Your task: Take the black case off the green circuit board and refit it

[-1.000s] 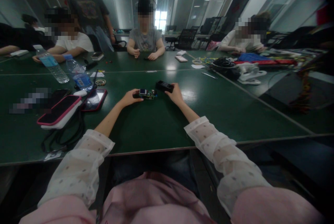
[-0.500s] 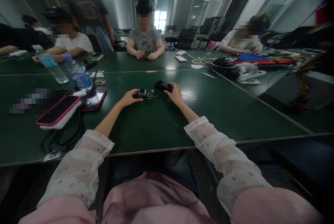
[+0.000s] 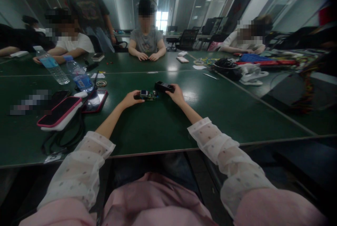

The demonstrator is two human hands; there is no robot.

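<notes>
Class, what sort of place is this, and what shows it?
Probably a shared electronics workroom: the left hand holds a circuit board, several people sit at the green table, and an office chair stands behind.

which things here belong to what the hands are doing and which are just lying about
In the job:
circuit board with small screen, held by the left hand
black oblong piece, held by the right hand

Apparently just lying about:
blue-capped bottle
pink-edged phone
thin pen-like stick

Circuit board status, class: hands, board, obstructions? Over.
Left hand gripping circuit board. Right hand gripping black case. Pink-edged phone off left, not between them.
</notes>
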